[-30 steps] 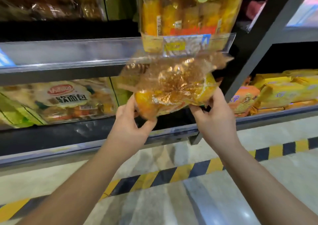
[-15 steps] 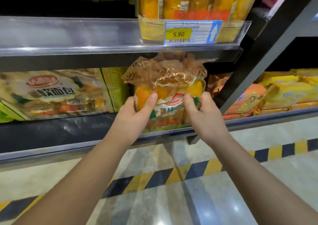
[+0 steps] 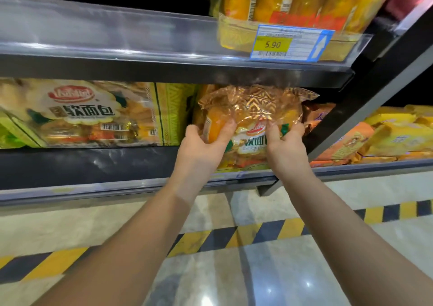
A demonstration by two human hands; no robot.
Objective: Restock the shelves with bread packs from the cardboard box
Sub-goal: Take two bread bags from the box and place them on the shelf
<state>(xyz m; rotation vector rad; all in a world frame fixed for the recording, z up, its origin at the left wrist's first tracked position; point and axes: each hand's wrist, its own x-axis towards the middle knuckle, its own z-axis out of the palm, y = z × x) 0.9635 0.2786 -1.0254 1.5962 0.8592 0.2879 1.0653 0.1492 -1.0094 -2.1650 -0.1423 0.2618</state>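
Shop shelving fills the upper view, with striped tape (image 3: 234,237) at 6 o'clock. The bread pack (image 3: 253,104) stands in the lower shelf (image 3: 93,165) just above centre, its bottom hidden behind both hands. The left hand (image 3: 201,146) and right hand (image 3: 287,148) grip its front, fingers curled into the film and half covering the label. At 1 o'clock a tag (image 3: 290,43) reads 5.90. At 9 o'clock a lying pack (image 3: 82,113) shows 软面包.

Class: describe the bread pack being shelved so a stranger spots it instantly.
Find the yellow 5.90 price tag on the upper shelf. Directly below stands a bread pack. Only this one is gripped by the left hand and right hand, crinkled golden top upward.
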